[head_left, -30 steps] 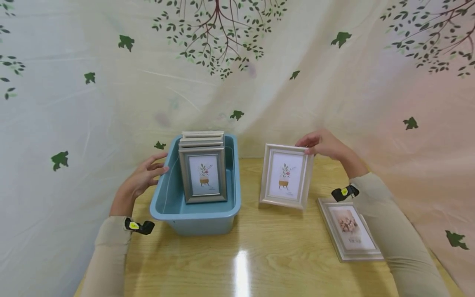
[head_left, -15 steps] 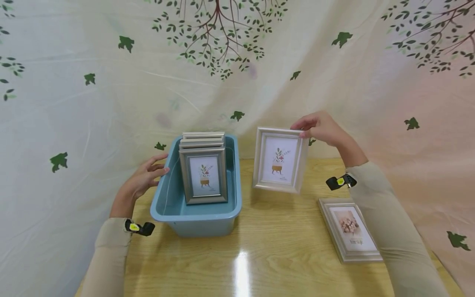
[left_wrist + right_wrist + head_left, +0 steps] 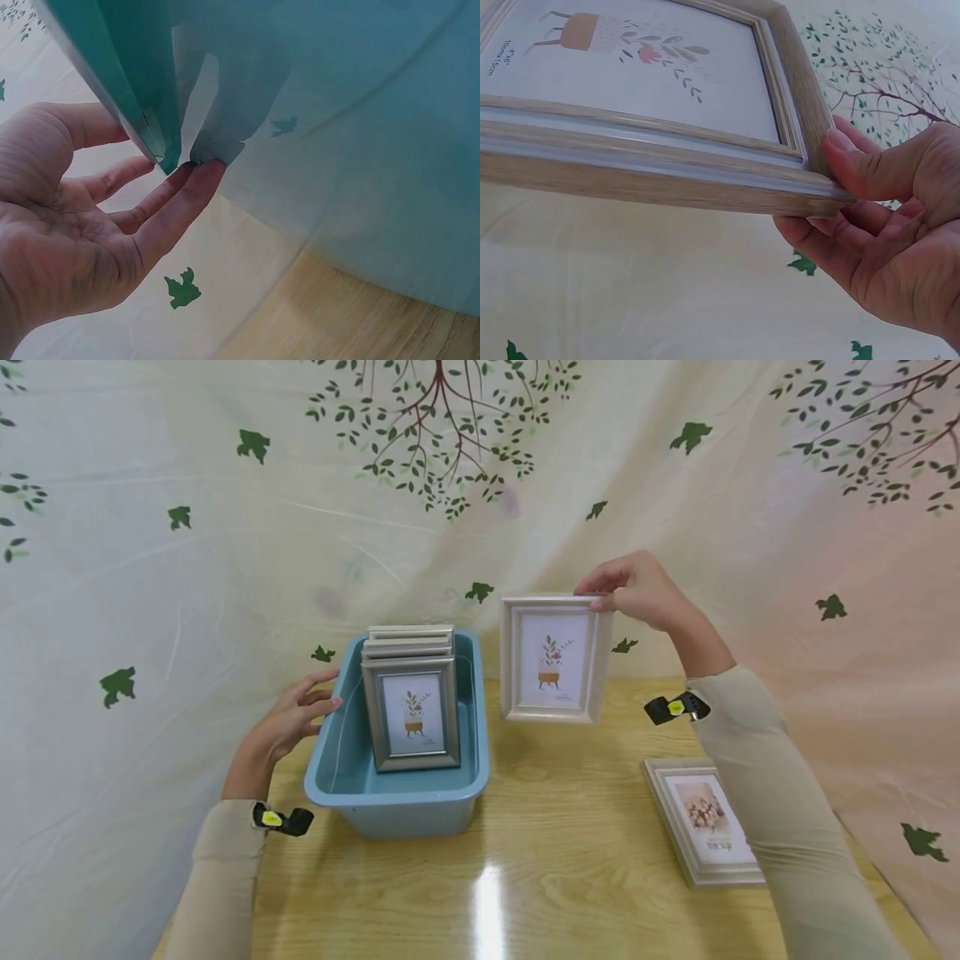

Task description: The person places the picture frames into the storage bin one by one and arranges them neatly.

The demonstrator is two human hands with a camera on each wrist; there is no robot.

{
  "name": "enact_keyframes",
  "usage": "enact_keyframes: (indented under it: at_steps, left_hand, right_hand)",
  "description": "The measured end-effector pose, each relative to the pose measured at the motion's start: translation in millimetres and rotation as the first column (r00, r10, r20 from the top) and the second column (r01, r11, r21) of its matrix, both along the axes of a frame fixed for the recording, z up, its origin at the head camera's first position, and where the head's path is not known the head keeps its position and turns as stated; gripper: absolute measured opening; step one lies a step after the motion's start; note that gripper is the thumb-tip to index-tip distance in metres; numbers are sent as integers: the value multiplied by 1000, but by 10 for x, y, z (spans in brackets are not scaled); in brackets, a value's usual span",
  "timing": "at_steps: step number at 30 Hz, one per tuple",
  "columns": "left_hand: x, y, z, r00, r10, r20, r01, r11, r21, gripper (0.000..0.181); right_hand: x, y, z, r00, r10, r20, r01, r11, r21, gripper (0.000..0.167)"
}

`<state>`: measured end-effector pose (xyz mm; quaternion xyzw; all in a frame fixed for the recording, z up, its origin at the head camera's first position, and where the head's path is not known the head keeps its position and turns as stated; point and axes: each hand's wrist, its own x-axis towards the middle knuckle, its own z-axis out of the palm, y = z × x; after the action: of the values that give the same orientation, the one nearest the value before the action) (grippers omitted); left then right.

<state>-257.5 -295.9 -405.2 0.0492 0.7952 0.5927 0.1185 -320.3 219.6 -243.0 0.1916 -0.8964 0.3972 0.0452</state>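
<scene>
My right hand (image 3: pixel 637 589) pinches the top right corner of a pale picture frame (image 3: pixel 555 660), held upright above the table right of the blue plastic tub (image 3: pixel 405 818). In the right wrist view, the thumb (image 3: pixel 866 161) lies on the frame's face and the fingers go behind it. At the tub's left side, my left hand (image 3: pixel 292 718) grips the rim, with the thumb (image 3: pixel 90 124) on one side of the lip and fingertips against the wall. Several frames stand in a row inside the tub, a grey-silver picture frame (image 3: pixel 416 760) foremost.
Another pale picture frame (image 3: pixel 697 868) lies face up at the right of the wooden table (image 3: pixel 570 877), partly covered by my right sleeve (image 3: pixel 787 793). A cloth (image 3: pixel 225 568) printed with trees and green birds hangs behind the table.
My right hand has lifted the pale picture frame off the table, up and left towards the tub. My left hand stays on the tub's rim.
</scene>
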Motion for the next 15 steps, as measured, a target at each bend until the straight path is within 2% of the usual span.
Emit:
enact_keyframes:
  at_steps: [5,15]
  left_hand:
    - [-5,-4,-1,1000,1,-2,-1,1000,5,71]
    - [-1,0,-2,1000,0,-2,0,1000,0,72]
  right_hand:
    - [31,-83,129,998,12,-61,-12,1000,-4,21]
    - [124,-283,350,990,-1,-141,-9,997,-71,22]
